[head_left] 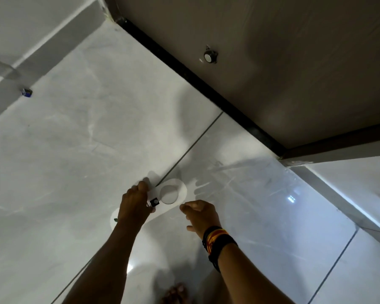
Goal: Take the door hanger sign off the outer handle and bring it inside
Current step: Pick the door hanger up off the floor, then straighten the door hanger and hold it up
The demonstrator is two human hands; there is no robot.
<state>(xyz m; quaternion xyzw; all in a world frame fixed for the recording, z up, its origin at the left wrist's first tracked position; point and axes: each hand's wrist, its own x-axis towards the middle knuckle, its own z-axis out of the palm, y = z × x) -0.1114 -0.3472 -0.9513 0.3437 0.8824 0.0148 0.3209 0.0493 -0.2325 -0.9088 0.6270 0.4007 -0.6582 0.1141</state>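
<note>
The white door hanger sign (pixel 180 189), with its round handle hole, is held low over the pale tiled floor. My left hand (pixel 134 205) grips it along its left edge and covers its middle part; a small dark mark shows beside my fingers. Just right of the sign, my right hand (pixel 201 215) hovers with fingers loosely curled and nothing in it, bands around its wrist. The brown door (pixel 272 62) stands at the upper right with a round metal fitting (pixel 210 57) on its face. No handle is in sight.
A black threshold strip (pixel 184 73) runs along the door's foot. Grey skirting and wall (pixel 42 40) close the upper left, with a small blue object (pixel 26 92) on the floor there. A lighter wall (pixel 349 183) stands at right. My bare toes (pixel 176 292) show at the bottom.
</note>
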